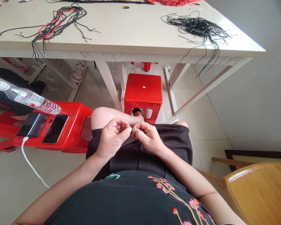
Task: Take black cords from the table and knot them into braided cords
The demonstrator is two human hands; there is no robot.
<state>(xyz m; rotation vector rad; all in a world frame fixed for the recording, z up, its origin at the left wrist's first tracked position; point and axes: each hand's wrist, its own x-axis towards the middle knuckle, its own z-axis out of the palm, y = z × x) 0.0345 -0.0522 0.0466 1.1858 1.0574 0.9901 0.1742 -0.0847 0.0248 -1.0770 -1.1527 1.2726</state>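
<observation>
Above my lap, my left hand point(113, 137) and my right hand point(148, 136) meet fingertip to fingertip. Both pinch a thin black cord point(135, 133) between thumb and forefinger. A short piece of it hangs below the fingers against the black skirt, where dark cord and dark cloth are hard to tell apart. The exact shape of the cord between the fingertips is mostly hidden.
On the table point(131, 34) ahead lie a black cord bundle point(196, 26) and black-and-red braided cords point(58, 23). A red stool point(143, 89) stands below. At left, another red stool point(72, 125) bears a bottle point(35, 99), a phone point(55, 128) and a power bank point(34, 124). A wooden chair point(262, 190) is at right.
</observation>
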